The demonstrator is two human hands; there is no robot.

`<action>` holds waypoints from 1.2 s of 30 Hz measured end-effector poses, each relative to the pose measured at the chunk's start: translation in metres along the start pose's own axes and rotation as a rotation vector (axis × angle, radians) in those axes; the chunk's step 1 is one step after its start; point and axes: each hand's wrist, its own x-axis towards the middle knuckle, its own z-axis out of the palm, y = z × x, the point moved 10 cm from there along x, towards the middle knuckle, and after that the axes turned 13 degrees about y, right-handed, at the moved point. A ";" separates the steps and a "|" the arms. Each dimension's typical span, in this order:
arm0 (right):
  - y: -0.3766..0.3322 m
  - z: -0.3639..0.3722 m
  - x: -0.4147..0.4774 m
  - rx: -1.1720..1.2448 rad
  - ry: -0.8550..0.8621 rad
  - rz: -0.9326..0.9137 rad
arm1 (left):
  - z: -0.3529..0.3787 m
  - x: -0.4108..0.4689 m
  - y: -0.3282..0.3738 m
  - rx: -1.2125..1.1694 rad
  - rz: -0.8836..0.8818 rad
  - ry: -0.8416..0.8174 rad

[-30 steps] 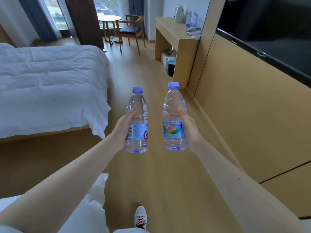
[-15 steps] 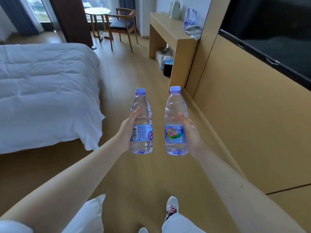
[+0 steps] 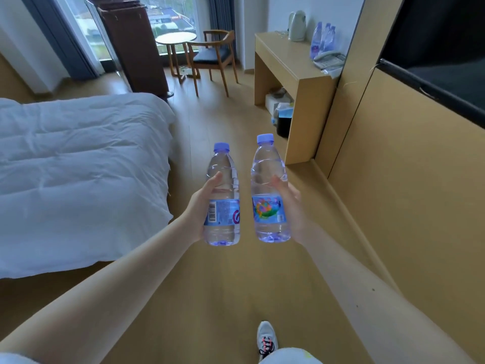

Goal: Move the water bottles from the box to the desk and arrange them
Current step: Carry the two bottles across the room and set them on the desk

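White sneaker (image 3: pixel 265 333), pink-black laces (image 3: pixel 266 346); pale trousers (image 3: pixel 288 358); white sleeve (image 3: pixel 13 359).

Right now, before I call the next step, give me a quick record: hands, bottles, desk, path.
left hand: grips left bottle, near upright, capped
right hand: grips right bottle, near upright, capped
desk: ahead, on the right
on desk: desk bottles, three it seems, beside kettle; phone nearer
path: floor between bed and wall
status: neither held bottle on the desk yet
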 end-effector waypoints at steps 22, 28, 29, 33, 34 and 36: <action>-0.075 0.070 0.258 0.051 0.049 -0.034 | 0.036 0.242 0.149 0.026 0.080 0.001; -0.105 0.149 0.351 0.069 0.040 -0.031 | 0.011 0.343 0.223 0.017 0.089 -0.052; -0.109 0.160 0.364 0.072 0.044 -0.028 | 0.008 0.358 0.232 0.006 0.072 -0.072; -0.120 0.197 0.409 0.070 0.064 -0.034 | 0.001 0.410 0.263 -0.035 0.021 -0.130; -0.122 0.204 0.420 0.064 0.068 -0.034 | 0.000 0.423 0.270 -0.040 0.016 -0.131; -0.127 0.215 0.440 0.051 0.077 -0.029 | -0.003 0.446 0.280 -0.061 0.000 -0.139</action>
